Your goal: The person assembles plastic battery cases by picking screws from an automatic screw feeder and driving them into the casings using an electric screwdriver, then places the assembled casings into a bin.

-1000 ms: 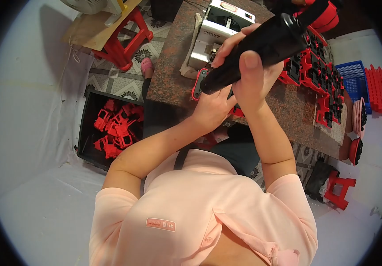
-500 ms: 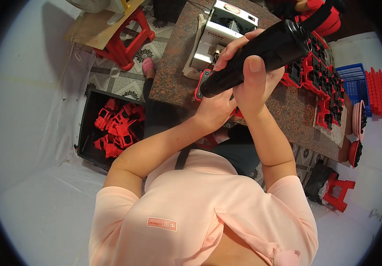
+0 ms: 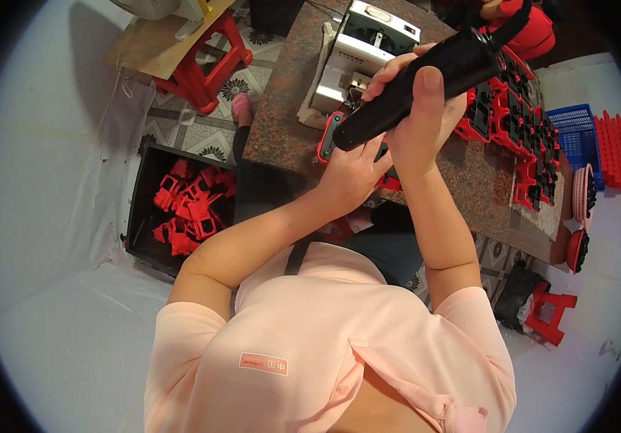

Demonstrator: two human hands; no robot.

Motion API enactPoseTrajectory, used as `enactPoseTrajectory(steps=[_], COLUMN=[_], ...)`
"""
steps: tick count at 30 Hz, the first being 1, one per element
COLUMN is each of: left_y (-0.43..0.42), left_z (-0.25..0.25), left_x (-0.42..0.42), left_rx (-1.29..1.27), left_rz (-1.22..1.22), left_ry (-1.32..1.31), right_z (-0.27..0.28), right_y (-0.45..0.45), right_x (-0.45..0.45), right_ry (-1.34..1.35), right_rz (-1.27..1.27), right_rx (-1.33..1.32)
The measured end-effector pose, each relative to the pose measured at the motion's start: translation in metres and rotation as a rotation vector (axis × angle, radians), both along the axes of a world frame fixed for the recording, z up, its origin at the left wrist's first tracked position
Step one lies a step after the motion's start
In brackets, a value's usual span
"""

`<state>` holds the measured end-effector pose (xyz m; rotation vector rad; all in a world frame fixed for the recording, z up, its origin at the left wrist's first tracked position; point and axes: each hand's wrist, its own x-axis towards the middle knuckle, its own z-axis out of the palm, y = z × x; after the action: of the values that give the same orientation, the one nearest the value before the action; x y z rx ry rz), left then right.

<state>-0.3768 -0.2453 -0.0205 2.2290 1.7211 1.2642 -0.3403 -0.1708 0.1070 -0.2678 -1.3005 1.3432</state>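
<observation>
My right hand (image 3: 429, 126) is wrapped round a black electric screwdriver (image 3: 465, 63), thumb along its body. The tool slants, its narrower end low on the left and its cord at the upper right. Below that end lies a red plastic part with a black inset (image 3: 325, 148), at the near edge of the stone table. My left hand (image 3: 350, 180) presses on this part and covers its middle. The fingers are partly hidden, and the tool's tip cannot be seen. A white screw-feeding machine (image 3: 354, 54) stands just beyond both hands.
Rows of red and black parts (image 3: 516, 119) cover the right of the stone table (image 3: 274, 137). A black bin (image 3: 137, 216) holding red parts stands at the left. A blue basket (image 3: 574, 119) and a red stool (image 3: 552, 314) are on the right. Another person's foot (image 3: 240, 108) shows beyond the table.
My right hand and the screwdriver have shifted slightly up and to the right, and the tool's lower end has risen a little. My left hand stays on the red part.
</observation>
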Motion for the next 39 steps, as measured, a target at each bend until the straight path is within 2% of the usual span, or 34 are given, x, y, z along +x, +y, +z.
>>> enactPoseTrajectory(steps=[4, 17, 32, 39], left_y=[0.001, 0.005, 0.008, 0.005], left_z=[-0.007, -0.008, -0.006, -0.007], left_x=[0.001, 0.003, 0.003, 0.003], left_rx=[-0.017, -0.120, -0.095, -0.113], left_rz=[0.006, -0.059, -0.034, -0.028], left_ry=[0.057, -0.066, -0.071, -0.080], right_z=[-0.003, -0.003, -0.001, -0.006], right_y=[0.003, -0.011, -0.026, -0.026], right_x=[0.002, 0.008, 0.000, -0.004], right_ry=[-0.056, -0.167, -0.153, -0.241], right_rz=[-0.013, 0.022, 0.086, 0.064], right_rx=[0.075, 0.248, 0.242, 0.262])
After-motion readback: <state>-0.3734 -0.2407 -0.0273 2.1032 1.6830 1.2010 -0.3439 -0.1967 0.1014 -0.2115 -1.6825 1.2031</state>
